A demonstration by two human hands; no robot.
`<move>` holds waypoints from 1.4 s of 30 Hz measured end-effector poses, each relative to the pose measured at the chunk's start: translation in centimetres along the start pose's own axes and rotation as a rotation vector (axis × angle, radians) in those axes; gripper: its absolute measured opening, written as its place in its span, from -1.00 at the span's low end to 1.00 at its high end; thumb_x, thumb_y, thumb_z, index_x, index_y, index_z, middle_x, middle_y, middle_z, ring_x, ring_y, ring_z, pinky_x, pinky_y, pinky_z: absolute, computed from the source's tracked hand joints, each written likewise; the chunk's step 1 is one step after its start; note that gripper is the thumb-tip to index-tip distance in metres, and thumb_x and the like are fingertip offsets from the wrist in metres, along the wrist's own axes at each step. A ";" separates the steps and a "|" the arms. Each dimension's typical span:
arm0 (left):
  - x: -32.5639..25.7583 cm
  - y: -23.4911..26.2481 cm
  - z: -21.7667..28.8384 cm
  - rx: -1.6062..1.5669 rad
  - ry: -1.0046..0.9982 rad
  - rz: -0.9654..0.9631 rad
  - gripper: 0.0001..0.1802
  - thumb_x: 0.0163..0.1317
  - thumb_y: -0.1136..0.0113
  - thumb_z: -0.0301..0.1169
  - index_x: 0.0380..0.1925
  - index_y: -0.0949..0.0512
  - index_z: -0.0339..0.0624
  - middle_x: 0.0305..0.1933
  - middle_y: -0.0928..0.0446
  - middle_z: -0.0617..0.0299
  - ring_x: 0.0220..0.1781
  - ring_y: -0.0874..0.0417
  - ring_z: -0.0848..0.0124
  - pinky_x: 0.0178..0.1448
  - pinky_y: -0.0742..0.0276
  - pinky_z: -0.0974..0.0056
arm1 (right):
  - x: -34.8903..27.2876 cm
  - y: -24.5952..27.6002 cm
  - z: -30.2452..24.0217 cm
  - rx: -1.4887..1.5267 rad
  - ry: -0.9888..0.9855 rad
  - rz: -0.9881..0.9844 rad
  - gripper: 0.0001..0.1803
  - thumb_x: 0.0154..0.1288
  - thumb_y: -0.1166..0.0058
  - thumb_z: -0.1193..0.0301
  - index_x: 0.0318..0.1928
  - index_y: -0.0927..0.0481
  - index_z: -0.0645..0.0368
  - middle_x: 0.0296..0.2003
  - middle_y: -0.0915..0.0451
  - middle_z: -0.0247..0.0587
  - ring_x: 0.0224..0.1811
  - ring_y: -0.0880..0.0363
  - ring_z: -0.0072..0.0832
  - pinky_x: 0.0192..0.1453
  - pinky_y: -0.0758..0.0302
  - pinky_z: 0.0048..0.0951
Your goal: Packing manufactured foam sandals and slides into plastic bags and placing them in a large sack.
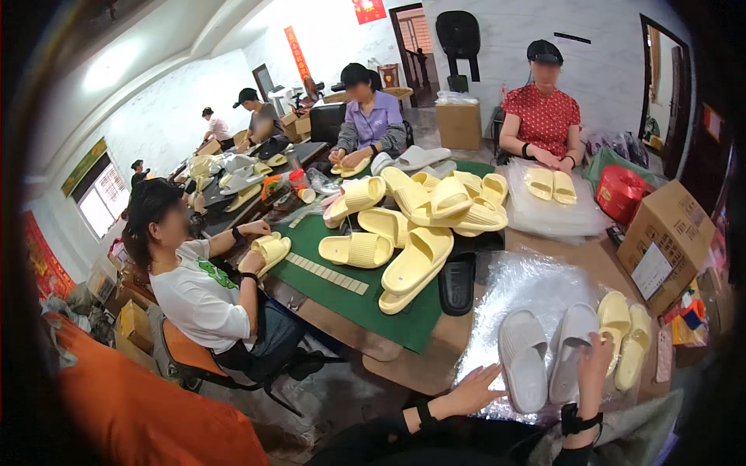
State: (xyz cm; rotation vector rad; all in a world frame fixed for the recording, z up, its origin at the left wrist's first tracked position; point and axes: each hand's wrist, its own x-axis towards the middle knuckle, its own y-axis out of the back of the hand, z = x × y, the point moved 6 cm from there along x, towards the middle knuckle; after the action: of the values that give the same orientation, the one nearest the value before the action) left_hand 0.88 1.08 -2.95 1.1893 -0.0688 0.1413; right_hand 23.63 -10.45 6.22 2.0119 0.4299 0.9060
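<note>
Two grey slippers lie side by side on a stack of clear plastic bags [483,311] in front of me. My left hand [475,390] is open, its fingers stretched out beside the heel part of the left grey slipper [525,361]. At the right edge of the other grey slipper [571,353], my right hand [595,361] has its fingers bent against the side, gripping it. Just right of that hand, a pair of pale yellow slippers [634,346] rests in clear plastic.
A heap of yellow slippers [420,248] covers the green mat [311,256], with a black slipper [457,283] beside it. A cardboard box [667,241] and a red roll [622,194] stand at the right. Co-workers sit around the table, several handling yellow slippers.
</note>
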 end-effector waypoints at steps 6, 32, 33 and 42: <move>1.1 -1.5 -1.3 -0.312 0.252 0.165 -0.53 0.16 -0.13 -0.17 0.07 -0.47 -0.06 0.25 -0.22 -0.24 0.24 -0.29 -0.11 0.30 -0.16 -0.07 | -1.2 -8.0 -3.0 -0.050 0.432 -0.676 -0.56 0.13 -0.07 0.04 -0.09 -0.63 0.04 -0.17 -0.58 0.10 -0.04 -0.48 -0.03 0.15 -0.29 -0.09; 3.4 7.9 -1.5 -0.274 -0.049 0.599 -0.50 -0.01 -0.18 -0.53 0.04 -0.46 -0.27 -0.28 -0.52 0.00 -0.23 -0.50 0.07 -0.15 -0.43 0.17 | -9.7 5.5 -6.3 0.974 0.130 -1.308 -0.37 0.04 -0.13 0.66 0.20 -0.31 0.31 0.25 -0.26 -0.13 0.26 -0.23 -0.42 0.28 -0.21 -0.40; 3.2 7.8 -1.8 -0.269 -0.046 0.603 -0.50 -0.01 -0.18 -0.53 0.04 -0.46 -0.27 -0.28 -0.52 0.00 -0.23 -0.50 0.07 -0.15 -0.43 0.17 | -9.7 5.3 -6.4 0.990 0.135 -1.270 -0.36 0.00 -0.12 0.67 0.19 -0.32 0.29 0.21 -0.29 -0.14 0.26 -0.23 -0.39 0.28 -0.19 -0.41; 3.1 9.7 -3.3 -0.081 0.201 0.667 -0.61 0.10 -0.12 -0.52 -0.01 -0.41 -0.30 -0.45 -0.39 0.06 -0.33 -0.43 0.10 -0.22 -0.36 0.13 | -9.4 5.5 -7.7 1.077 0.180 -1.231 -0.37 0.00 -0.07 0.65 0.18 -0.31 0.28 0.18 -0.29 -0.12 0.26 -0.23 -0.37 0.32 -0.15 -0.39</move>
State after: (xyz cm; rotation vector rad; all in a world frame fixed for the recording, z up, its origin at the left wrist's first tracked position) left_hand 2.42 7.95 5.17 1.0283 -0.2909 0.8345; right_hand 11.44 -14.77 9.45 1.8782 2.2841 -0.0232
